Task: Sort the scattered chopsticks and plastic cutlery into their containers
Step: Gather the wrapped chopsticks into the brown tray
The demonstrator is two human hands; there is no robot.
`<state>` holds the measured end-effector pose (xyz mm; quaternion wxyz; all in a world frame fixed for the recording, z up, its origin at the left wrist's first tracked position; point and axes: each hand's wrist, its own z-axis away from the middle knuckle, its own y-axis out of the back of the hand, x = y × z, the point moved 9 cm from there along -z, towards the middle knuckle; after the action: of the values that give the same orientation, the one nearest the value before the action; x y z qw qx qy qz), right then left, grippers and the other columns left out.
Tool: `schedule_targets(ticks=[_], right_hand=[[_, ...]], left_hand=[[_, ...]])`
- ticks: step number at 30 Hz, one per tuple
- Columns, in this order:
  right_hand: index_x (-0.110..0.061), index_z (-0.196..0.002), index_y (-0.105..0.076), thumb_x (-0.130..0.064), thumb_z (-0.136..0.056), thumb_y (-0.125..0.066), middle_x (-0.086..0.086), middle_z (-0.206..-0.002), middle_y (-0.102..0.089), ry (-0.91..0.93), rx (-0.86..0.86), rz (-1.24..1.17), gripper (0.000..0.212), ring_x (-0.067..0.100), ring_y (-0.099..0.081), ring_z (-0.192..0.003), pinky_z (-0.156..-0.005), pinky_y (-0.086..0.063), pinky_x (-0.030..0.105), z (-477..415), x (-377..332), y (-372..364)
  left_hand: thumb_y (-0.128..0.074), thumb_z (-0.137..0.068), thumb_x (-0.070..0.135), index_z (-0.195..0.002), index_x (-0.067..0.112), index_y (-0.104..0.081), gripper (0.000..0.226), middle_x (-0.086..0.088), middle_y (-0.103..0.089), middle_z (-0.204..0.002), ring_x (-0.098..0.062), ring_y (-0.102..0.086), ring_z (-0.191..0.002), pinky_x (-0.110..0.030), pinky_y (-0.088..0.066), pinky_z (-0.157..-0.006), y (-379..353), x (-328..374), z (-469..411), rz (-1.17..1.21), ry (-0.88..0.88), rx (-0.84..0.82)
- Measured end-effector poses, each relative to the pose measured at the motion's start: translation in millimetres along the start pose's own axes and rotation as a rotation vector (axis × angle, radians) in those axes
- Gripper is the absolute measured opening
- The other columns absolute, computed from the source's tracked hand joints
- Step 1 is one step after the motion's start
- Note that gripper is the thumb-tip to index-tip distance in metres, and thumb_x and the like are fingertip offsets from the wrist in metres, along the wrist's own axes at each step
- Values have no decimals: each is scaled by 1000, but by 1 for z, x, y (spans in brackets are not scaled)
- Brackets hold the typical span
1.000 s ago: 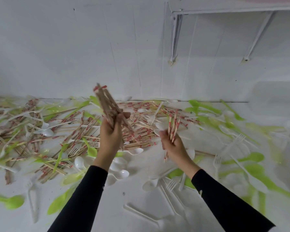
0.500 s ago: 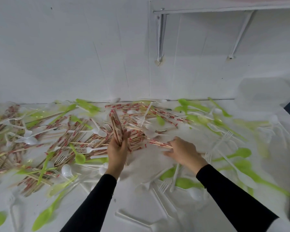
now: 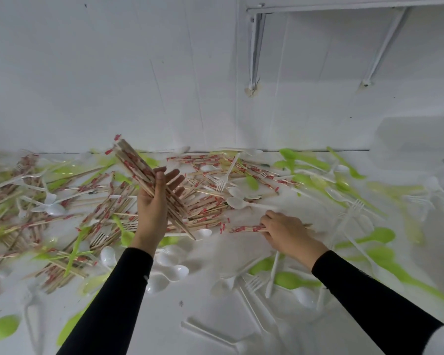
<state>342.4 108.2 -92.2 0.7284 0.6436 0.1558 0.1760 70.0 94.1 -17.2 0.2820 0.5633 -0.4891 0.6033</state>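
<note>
At the left of the frame, loose chopsticks (image 3: 61,219) in red-printed paper sleeves lie crisscrossed on the white surface (image 3: 164,316), tangled with green spoons (image 3: 74,249) and white forks (image 3: 100,237). Just left of centre, the left hand (image 3: 153,203) is raised above the heap and holds a bundle of chopsticks (image 3: 136,165) slanting from upper left to lower right. The thumb seems to pin it against the palm while the fingers fan out straight, leaving room for more.

To the right of centre, the right hand (image 3: 287,231) is down on the surface, its fingers curled round a few chopsticks (image 3: 244,228) that lie flat and point left.

The step in hand appears to be gathering these few and adding them to the bundle. To do it well, the right hand should lift them clear of the white spoon (image 3: 237,203) just above it. It should turn them to match the bundle's slant and slide them in under the spread fingers before the left hand closes. The bundle's ends look uneven, so tapping them square would help stop sticks slipping out.

At the far right, more green cutlery (image 3: 369,237) is scattered. A pale box-like shape (image 3: 415,142) in the upper right may be a container, but it is too blurred to be sure.
</note>
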Motion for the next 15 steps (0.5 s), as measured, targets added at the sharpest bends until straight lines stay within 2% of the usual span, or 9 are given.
schedule_targets(ticks=[2,4,6,8,10,11,13,14,15], right_hand=[[-18,-126,-48,-25,-100,-45,2,-120,-55,-2,51,-74,27,23,-53,-112,-78,-47,37,-4,-1,10],[-18,-125,-50,-22,-98,-46,7,-110,-61,-6,192,-177,27,27,-54,-105,-73,-43,36,-11,0,36],[-14,-114,-58,-25,-95,-42,11,-95,-62,42,400,-308,27,31,-53,-97,-71,-40,36,-16,-1,68],[-14,-105,-59,-31,-98,-33,3,-87,-64,74,513,-565,32,25,-55,-92,-75,-46,39,-23,-1,92],[-19,-107,-53,-31,-105,-33,-4,-82,-60,51,440,-967,23,14,-58,-77,-71,-47,35,-36,-7,98],[-26,-115,-50,-31,-106,-34,-2,-82,-60,45,396,-1108,19,14,-57,-70,-67,-48,35,-43,-13,97],[-44,-131,-39,-38,-105,-36,10,-94,-64,79,299,-1140,27,23,-62,-71,-64,-52,43,-52,-33,92],[-41,-131,-40,-42,-104,-38,11,-99,-66,97,239,-1085,28,26,-65,-75,-68,-56,47,-58,-44,84],[-35,-126,-46,-45,-102,-43,5,-96,-67,102,178,-1027,26,20,-66,-76,-69,-56,45,-62,-53,73]], left_hand=[[-48,-101,30,-112,17,-58,19,-12,-72,-111,-33,-67,-109,-48,-55,-90,2,4,6,4,-17,23],[-51,-98,30,-109,18,-59,19,-11,-74,-102,-32,-70,-102,-42,-58,-87,0,2,17,-35,-54,19],[-54,-96,26,-108,13,-62,19,-11,-75,-95,-29,-72,-94,-36,-59,-83,-4,-7,32,-94,-74,-2],[-59,-93,21,-107,1,-66,25,-8,-76,-90,-21,-73,-89,-30,-59,-79,-5,-21,44,-142,-55,0],[-66,-85,24,-100,1,-70,28,-3,-77,-87,-14,-72,-85,-22,-56,-75,-3,-36,56,-177,-17,13],[-69,-81,26,-95,5,-73,25,-3,-76,-86,-14,-71,-85,-22,-54,-74,-2,-43,61,-186,9,21],[-70,-80,27,-86,20,-76,11,-2,-76,-85,-18,-70,-83,-22,-54,-71,2,-52,67,-208,45,23],[-67,-83,26,-84,27,-77,10,-2,-77,-86,-18,-70,-83,-22,-55,-70,3,-51,68,-222,38,22],[-63,-88,24,-86,33,-77,16,-1,-77,-86,-17,-70,-84,-22,-55,-71,5,-49,68,-241,17,32]])
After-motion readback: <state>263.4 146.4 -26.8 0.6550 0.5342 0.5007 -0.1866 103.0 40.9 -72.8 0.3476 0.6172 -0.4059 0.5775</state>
